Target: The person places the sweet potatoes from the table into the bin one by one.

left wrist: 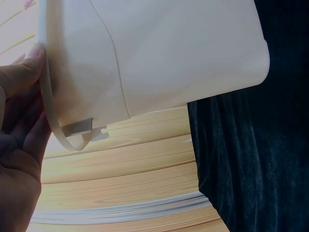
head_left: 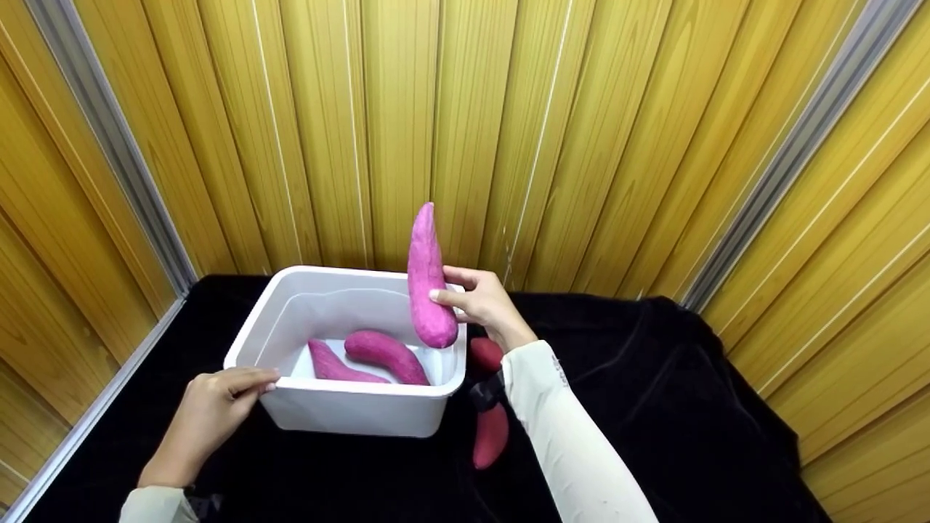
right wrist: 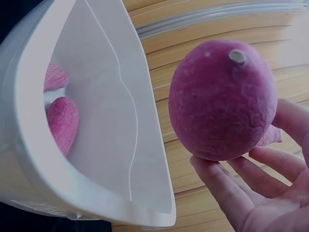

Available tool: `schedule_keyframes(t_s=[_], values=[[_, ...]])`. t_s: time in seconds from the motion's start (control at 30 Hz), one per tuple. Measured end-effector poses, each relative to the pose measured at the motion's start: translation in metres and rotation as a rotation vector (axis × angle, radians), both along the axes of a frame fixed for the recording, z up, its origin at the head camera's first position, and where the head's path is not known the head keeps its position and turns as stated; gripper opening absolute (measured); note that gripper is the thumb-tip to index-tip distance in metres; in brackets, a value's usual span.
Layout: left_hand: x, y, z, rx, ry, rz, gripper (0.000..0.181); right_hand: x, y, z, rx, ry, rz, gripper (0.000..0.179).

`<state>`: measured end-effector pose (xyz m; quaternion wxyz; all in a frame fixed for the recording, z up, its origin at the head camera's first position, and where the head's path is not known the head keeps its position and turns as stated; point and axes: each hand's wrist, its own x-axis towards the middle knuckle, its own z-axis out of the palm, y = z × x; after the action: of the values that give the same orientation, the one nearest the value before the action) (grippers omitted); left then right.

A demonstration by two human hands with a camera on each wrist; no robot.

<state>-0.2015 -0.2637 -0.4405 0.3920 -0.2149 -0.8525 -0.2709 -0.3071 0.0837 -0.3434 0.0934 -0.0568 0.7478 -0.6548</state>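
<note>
My right hand [head_left: 488, 303] holds a long pink-purple sweet potato [head_left: 427, 280] over the right side of a white plastic bin [head_left: 349, 388], its pointed end up. In the right wrist view the blunt end of this sweet potato [right wrist: 219, 101] faces the camera, with fingers and thumb round it. At the bin's near left corner my left hand [head_left: 218, 410] pinches the rim between thumb and fingers. The left wrist view shows that grip on the rim [left wrist: 46, 87] too. Inside the bin lie one curved sweet potato [head_left: 385, 354] and another sweet potato [head_left: 338, 365], partly hidden by the near wall.
Right of the bin, on the black cloth [head_left: 617, 378], a redder sweet potato [head_left: 491, 439] lies partly under my right wrist. Another reddish piece [head_left: 485, 352] shows just behind the wrist strap. Yellow wood-look panels [head_left: 465, 131] stand behind and at both sides.
</note>
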Motion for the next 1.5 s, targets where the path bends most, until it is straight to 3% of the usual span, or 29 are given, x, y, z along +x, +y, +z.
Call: schedule_keyframes(t_s=[0.53, 1.03, 1.5], values=[[0.000, -0.001, 0.000, 0.000, -0.009, -0.008, 0.032, -0.005, -0.013, 0.000, 0.172, 0.079, 0.041, 0.055], [0.001, 0.000, 0.001, 0.005, -0.004, -0.009, 0.032, -0.005, -0.019, -0.007, 0.248, 0.083, 0.059, 0.056], [0.000, -0.001, -0.001, -0.007, -0.008, -0.007, 0.030, -0.002, -0.020, -0.010, 0.299, 0.145, 0.097, 0.055]])
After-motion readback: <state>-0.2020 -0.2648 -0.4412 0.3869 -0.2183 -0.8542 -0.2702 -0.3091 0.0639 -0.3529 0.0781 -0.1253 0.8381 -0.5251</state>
